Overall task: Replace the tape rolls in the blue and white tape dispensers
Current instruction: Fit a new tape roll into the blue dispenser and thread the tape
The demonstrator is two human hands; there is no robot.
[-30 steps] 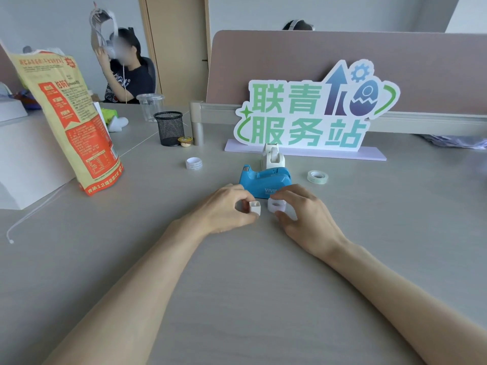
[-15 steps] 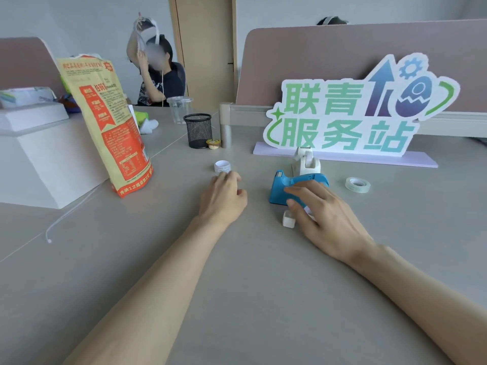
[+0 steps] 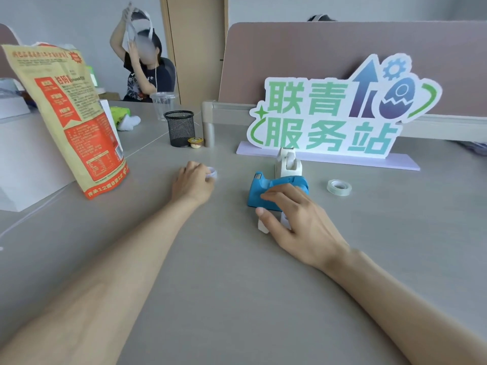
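The blue tape dispenser (image 3: 266, 189) sits mid-table, with the white tape dispenser (image 3: 287, 164) right behind it. My right hand (image 3: 295, 219) rests against the blue dispenser's front, fingers spread over two small white core pieces (image 3: 262, 225) on the table. My left hand (image 3: 193, 181) has reached far left and its fingers close around a white tape roll (image 3: 212, 173). A second, clear tape roll (image 3: 339, 187) lies flat to the right of the dispensers.
A standing sign with green characters (image 3: 329, 119) lines the back. An orange-and-tan bag (image 3: 76, 122) leans at the left on a white box (image 3: 23, 159). A black mesh cup (image 3: 180, 127), a small yellow lid and a clear cup sit behind. A person sits far back.
My left hand let go of the small white piece in front of the blue dispenser and moved left to the white tape roll. My right hand stayed by the dispenser.
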